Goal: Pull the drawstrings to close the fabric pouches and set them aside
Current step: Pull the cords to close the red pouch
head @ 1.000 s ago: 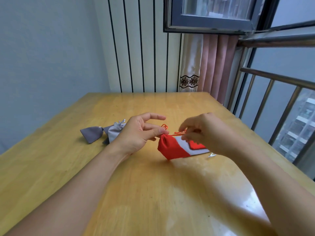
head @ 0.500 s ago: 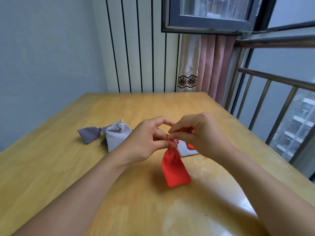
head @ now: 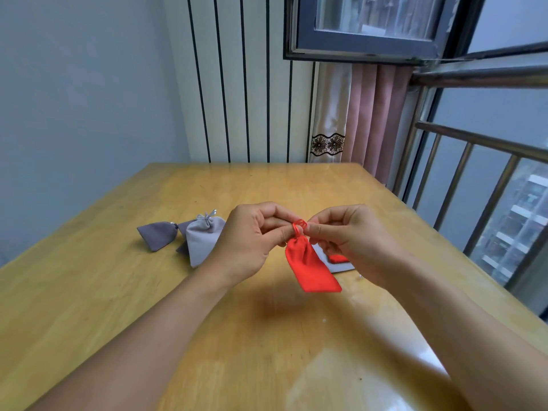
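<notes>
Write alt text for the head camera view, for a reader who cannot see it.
Two bare hands, left hand and right hand, hold a red pouch by its gathered neck and red drawstring above a wooden table. Closed grey pouches lie to the left; more pouches lie flat behind the right hand.

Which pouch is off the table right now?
The red pouch, hanging by its cinched neck between the left hand and right hand. The grey pouches lie on the table.
</notes>
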Demonstrator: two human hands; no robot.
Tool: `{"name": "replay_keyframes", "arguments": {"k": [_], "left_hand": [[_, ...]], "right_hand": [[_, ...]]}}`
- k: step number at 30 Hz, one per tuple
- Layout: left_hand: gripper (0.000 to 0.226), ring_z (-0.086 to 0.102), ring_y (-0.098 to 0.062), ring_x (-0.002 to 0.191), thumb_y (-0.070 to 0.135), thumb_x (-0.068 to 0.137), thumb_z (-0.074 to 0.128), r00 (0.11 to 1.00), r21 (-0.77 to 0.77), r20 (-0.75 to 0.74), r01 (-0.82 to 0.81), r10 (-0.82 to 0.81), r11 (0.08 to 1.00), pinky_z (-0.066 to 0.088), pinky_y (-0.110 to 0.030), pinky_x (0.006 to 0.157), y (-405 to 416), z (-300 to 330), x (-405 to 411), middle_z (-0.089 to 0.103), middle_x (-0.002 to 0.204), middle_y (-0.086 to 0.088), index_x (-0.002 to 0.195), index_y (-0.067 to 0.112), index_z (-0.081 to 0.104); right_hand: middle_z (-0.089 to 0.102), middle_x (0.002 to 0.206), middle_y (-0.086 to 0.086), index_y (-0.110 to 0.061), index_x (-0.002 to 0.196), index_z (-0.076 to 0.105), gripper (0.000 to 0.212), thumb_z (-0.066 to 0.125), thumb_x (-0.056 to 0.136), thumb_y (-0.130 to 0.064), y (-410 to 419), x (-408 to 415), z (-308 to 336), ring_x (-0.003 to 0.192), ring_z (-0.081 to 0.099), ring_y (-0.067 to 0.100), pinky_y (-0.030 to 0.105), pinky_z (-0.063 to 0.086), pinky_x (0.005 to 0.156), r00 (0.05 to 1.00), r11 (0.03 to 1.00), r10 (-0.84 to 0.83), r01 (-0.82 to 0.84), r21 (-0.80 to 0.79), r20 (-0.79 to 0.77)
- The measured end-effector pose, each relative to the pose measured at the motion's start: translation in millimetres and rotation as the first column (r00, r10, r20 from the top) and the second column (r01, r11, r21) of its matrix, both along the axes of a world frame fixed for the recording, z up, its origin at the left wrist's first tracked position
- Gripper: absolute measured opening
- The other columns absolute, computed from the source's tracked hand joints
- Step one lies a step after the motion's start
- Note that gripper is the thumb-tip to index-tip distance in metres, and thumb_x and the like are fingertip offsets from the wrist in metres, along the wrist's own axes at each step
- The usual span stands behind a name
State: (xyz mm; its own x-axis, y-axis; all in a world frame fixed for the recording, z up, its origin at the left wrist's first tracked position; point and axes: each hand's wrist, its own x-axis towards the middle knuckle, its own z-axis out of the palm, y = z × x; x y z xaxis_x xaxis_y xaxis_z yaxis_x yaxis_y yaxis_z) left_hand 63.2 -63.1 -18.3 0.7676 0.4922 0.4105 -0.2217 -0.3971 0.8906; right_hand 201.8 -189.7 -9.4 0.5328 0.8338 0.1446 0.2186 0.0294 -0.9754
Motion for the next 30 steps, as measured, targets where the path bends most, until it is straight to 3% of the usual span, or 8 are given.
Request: {"name": "replay_keyframes", "arguments": {"k": [3, 5, 7, 12, 19, 23, 27, 30], "left_hand": [[0.012, 0.071, -0.022, 0.072, 0.004, 0.085, 0.072, 0.992, 0.089, 0.031, -0.127, 0.125, 0.988, 0.057, -0.032, 0.067, 2, -3, 2, 0.076, 0.079, -0.006, 0.085, 0.015, 0.074], [0.013, 0.072, -0.026, 0.075, 0.007, 0.085, 0.072, 0.979, 0.143, 0.030, -0.203, 0.200, 0.969, 0.059, -0.039, 0.070, 4, -5, 2, 0.076, 0.077, -0.003, 0.083, 0.019, 0.075], [0.009, 0.070, -0.029, 0.071, 0.011, 0.085, 0.073, 0.969, 0.170, 0.021, -0.247, 0.247, 0.954, 0.058, -0.044, 0.069, 4, -6, 3, 0.075, 0.073, -0.004, 0.084, 0.019, 0.077], [0.012, 0.070, -0.015, 0.067, 0.006, 0.084, 0.074, 0.967, 0.111, 0.052, -0.255, 0.251, 0.960, 0.058, -0.033, 0.067, -5, -5, 7, 0.075, 0.073, 0.002, 0.082, 0.018, 0.075], [0.014, 0.069, -0.007, 0.067, 0.003, 0.084, 0.073, 0.953, 0.168, 0.107, -0.299, 0.284, 0.939, 0.055, -0.021, 0.067, -11, -5, 9, 0.074, 0.073, 0.004, 0.083, 0.018, 0.074], [0.020, 0.068, -0.010, 0.068, 0.001, 0.081, 0.074, 0.962, 0.058, 0.065, -0.269, 0.265, 0.961, 0.055, -0.021, 0.068, -11, -3, 7, 0.073, 0.074, -0.002, 0.094, 0.016, 0.070], [0.034, 0.065, -0.006, 0.063, 0.000, 0.078, 0.078, 0.986, -0.125, -0.009, -0.168, 0.168, 0.978, 0.052, -0.017, 0.066, -7, 2, 2, 0.075, 0.072, -0.001, 0.109, 0.009, 0.066], [0.039, 0.065, -0.011, 0.073, 0.003, 0.076, 0.079, 0.994, -0.202, -0.059, -0.099, 0.088, 0.974, 0.053, -0.018, 0.067, -1, 7, -2, 0.075, 0.079, -0.005, 0.111, 0.010, 0.065]], "right_hand": [[0.064, 0.071, 0.011, -0.002, 0.086, 0.075, 0.025, 0.079, 0.077, -0.025, 1, -4, 0, 0.057, 0.049, 0.014, 0.027, 0.033, 0.052, 0.999, 0.999, 0.043, -0.043, -0.005, 0.007], [0.067, 0.073, 0.008, -0.004, 0.092, 0.076, 0.010, 0.073, 0.086, -0.011, 1, -5, -1, 0.058, 0.054, 0.010, 0.020, 0.038, 0.051, 0.998, 0.998, 0.059, -0.059, -0.017, 0.020], [0.069, 0.071, 0.003, -0.004, 0.098, 0.076, 0.011, 0.070, 0.089, -0.005, 1, -7, 0, 0.057, 0.057, 0.004, 0.013, 0.040, 0.049, 0.999, 0.999, 0.047, -0.047, -0.008, 0.025], [0.069, 0.072, 0.011, 0.006, 0.099, 0.071, 0.013, 0.069, 0.089, -0.001, 0, -13, 2, 0.048, 0.058, 0.000, 0.010, 0.040, 0.045, 0.998, 0.998, -0.030, 0.033, 0.046, -0.062], [0.067, 0.070, 0.004, 0.001, 0.095, 0.072, 0.024, 0.077, 0.084, -0.020, 0, -12, 4, 0.055, 0.056, 0.008, 0.016, 0.039, 0.049, 0.993, 0.998, 0.003, -0.009, -0.055, -0.116], [0.071, 0.072, 0.007, 0.005, 0.098, 0.071, 0.021, 0.078, 0.079, -0.001, -1, -14, 3, 0.052, 0.061, 0.003, 0.010, 0.041, 0.047, 0.993, 0.999, 0.042, -0.043, -0.007, -0.109], [0.075, 0.076, 0.010, 0.003, 0.094, 0.073, 0.019, 0.079, 0.076, 0.002, -2, -14, 5, 0.061, 0.069, 0.009, 0.012, 0.047, 0.051, 0.998, 1.000, 0.009, -0.009, 0.005, -0.069], [0.077, 0.078, 0.007, 0.000, 0.097, 0.073, 0.023, 0.078, 0.075, 0.006, -4, -16, 6, 0.067, 0.072, 0.009, 0.012, 0.049, 0.053, 0.999, 0.999, -0.007, 0.008, 0.039, -0.035]]}}
